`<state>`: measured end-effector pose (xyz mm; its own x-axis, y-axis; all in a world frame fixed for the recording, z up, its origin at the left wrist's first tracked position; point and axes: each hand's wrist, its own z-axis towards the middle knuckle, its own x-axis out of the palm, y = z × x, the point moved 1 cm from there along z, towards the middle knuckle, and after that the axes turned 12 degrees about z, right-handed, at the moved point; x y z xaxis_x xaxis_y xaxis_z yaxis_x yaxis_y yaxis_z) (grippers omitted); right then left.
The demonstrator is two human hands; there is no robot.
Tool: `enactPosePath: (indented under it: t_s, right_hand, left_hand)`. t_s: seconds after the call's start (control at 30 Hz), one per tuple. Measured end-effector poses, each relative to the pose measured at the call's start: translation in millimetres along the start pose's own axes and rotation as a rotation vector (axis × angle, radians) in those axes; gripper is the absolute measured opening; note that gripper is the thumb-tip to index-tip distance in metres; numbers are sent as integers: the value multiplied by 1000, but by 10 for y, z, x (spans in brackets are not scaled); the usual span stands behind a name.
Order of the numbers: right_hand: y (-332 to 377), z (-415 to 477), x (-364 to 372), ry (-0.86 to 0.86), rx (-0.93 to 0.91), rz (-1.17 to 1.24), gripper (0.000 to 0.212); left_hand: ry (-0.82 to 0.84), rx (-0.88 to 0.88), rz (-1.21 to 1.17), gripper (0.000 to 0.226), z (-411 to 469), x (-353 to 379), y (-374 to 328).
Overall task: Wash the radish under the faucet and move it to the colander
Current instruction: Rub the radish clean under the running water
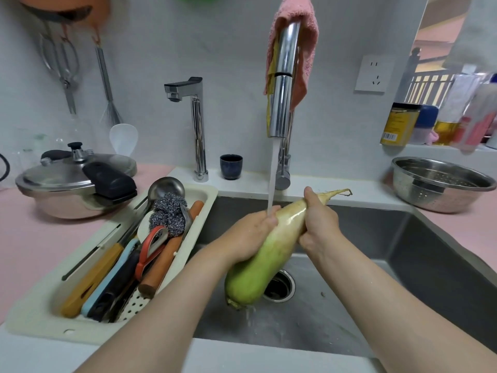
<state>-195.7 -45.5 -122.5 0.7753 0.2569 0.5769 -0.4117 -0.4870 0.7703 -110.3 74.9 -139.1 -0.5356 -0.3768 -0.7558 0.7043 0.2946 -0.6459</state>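
K: Kitchen sink [403, 238], steel basin set in a pink desk [40, 238]. Faucet [285, 76] is running, and the water [273, 179] lands right where the left hand [250, 235] meets the radish [258, 265].

R: Grip status?

K: Both hands are closed on it. Left hand wraps the middle, fingers curled round the pale part. Right hand [320, 222] clamps the tapered white end, just below the root tip.

R: Orientation?

K: Tilted. Root tip is up and far right; green top is down and near, hanging above the drain [282, 289]. Water runs off the low end. It's clear of the basin floor.

R: Colander?

K: Colander [430, 200] sits far right on the desk, past the sink rim, well apart from the radish.

R: Failure modes?

K: Slip is the main one, I'd say. Skin is wet and glossy and the body tapers, so a hard squeeze at the thin end could squirt it out of the right hand. A drop lands in the basin, maybe on the drain.

R: Transfer?

K: Needs a lift over the sink rim. Radish looks long next to the bowl, so it probably lies slanted across the rim. Set down off-centre, it could tip the colander or roll onto the desk. Yellow jar [400, 125] on the ledge just behind could get clipped by the root tip.

R: Anything else?

K: Stream hits one spot only and the root tip sits outside it. Moving without turning it likely leaves parts unwashed. It would also drip across the desk on the way.
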Motion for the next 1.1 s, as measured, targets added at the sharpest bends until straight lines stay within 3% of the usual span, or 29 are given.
enactPosePath:
  t_s: [0.07,0.23,0.47,0.83,0.97,1.1]
  right_hand:
    - [-22,-14,20,2,1,-4,38]
    - [-48,-36,46,13,-9,-10,46]
    - [-38,-117,89,47,-20,-30,42]
    - [-16,-127,88,63,-38,-22,35]
    - [-6,-166,108,68,-32,-7,35]
    - [-2,-210,108,69,-25,11,35]
  left_hand:
    - [-44,-25,-32,44,10,-18,12]
    - [73,-158,-304,40,-51,-53,114]
    - [63,-214,-516,53,-118,-92,24]
    - [124,-255,-578,58,-138,-108,-33]
    - [121,-250,-631,49,-125,-130,-29]
    - [120,-267,-628,59,-111,-120,-11]
